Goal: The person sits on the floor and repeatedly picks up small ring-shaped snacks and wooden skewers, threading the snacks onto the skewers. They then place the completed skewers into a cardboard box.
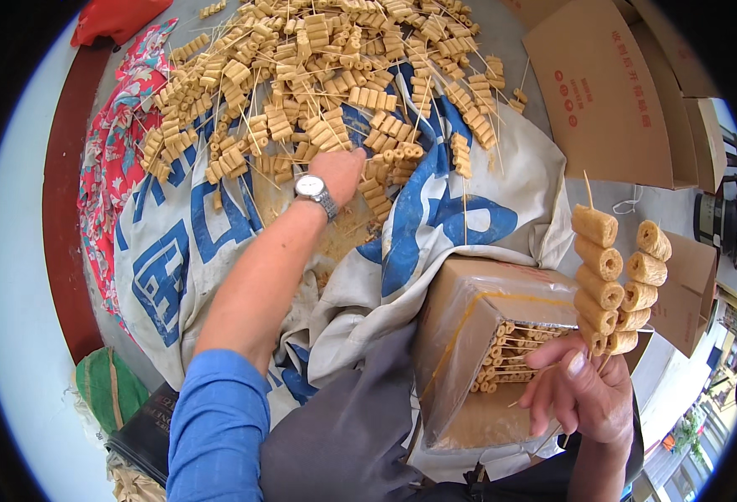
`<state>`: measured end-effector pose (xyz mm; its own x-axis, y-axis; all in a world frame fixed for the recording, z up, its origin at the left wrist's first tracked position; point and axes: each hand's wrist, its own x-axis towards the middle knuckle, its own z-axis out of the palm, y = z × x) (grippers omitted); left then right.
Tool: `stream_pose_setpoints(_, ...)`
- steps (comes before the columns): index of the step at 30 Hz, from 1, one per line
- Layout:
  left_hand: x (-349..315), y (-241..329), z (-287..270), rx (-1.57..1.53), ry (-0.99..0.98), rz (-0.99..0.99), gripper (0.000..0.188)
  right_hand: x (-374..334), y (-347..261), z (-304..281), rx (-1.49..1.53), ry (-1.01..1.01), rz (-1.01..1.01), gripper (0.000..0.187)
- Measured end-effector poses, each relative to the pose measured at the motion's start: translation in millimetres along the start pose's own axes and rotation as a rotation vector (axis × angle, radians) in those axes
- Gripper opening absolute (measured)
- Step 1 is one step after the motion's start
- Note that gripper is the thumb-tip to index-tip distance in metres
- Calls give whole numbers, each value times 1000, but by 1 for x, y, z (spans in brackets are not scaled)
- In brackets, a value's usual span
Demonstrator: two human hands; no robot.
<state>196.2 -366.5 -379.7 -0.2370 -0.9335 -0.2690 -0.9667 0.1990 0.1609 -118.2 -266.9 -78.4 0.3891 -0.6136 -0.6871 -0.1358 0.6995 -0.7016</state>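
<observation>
A big heap of skewers, each threaded with tan rolled pieces that look like bean curd skin, lies on a white cloth with blue markings. My left hand, with a watch on its wrist, reaches into the near edge of the heap. Its fingers curl down among the skewers, and whatever they grip is hidden. Raised at the right, my right hand pinches the sticks of two skewers, their rolls pointing up. Just left of it stands an open cardboard box lined with clear plastic, with several skewers inside.
Large open cardboard cartons stand at the far right. A red flowered cloth runs along the left edge, with a red bag at the far left. A green bundle and a black case sit near my left elbow.
</observation>
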Motion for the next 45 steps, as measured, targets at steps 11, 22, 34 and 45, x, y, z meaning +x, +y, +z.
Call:
stream_pose_setpoints(11, -90, -42, -13, 124, 28, 34, 9, -9, 3, 4, -31, 31, 13, 41)
stream_pose_setpoints(22, -173, -59, -115, -657, 415, -564, 26, -38, 12, 29, 137, -22, -47, 37)
stream_pose_setpoints(34, -265, 65, -260, -1805, 778, -314, 21, -87, 34, 74, 328, -113, -109, 46)
stream_pose_setpoints(45, -342, 230, -259, -1890, 396, -101, 18, -155, 69, 74, 304, -79, -324, 56)
